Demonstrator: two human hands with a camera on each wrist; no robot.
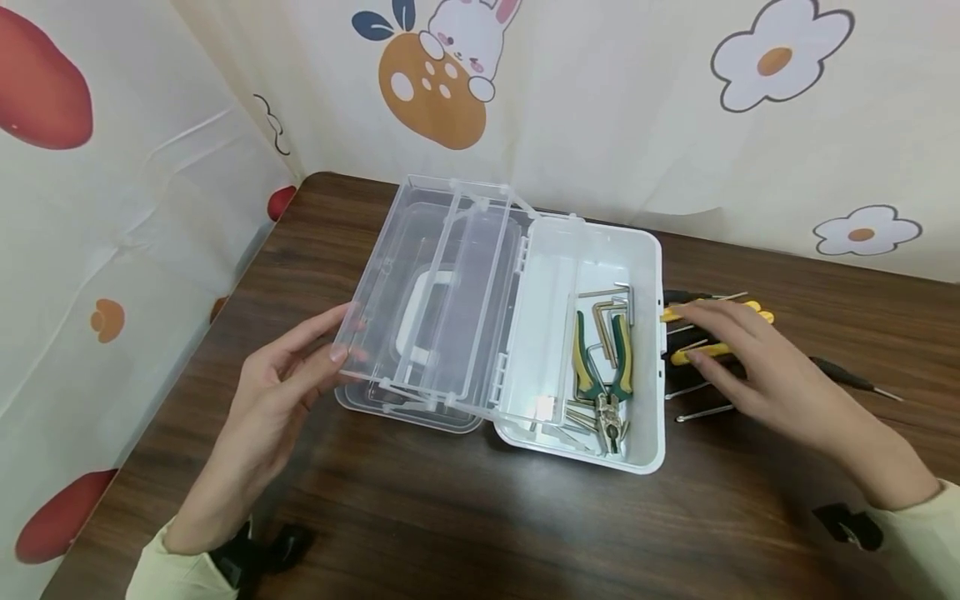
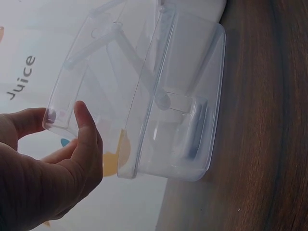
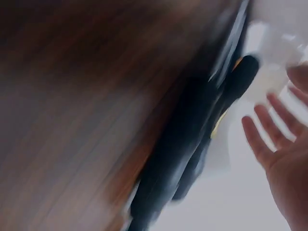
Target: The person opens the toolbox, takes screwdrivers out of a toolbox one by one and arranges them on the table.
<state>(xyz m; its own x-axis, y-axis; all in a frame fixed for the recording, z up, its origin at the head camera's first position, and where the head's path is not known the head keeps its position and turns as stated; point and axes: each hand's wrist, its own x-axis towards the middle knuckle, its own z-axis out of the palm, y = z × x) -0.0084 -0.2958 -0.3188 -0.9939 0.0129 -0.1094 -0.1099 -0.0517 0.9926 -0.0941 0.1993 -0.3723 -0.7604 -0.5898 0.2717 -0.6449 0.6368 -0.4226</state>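
Note:
My left hand pinches the near left edge of a clear plastic tray, thumb on one side and fingers behind it. The tray is swung out on hinged arms above the open clear lid of a white toolbox. Inside the box lie pliers with green and yellow handles and several hex keys. My right hand, its fingers spread in the right wrist view, is over yellow-handled tools beside the box. Whether it touches them I cannot tell.
Several black-handled screwdrivers lie on the dark wooden table, right of the box. A patterned cloth hangs behind the table and along its left side. In the right wrist view, black handles appear blurred.

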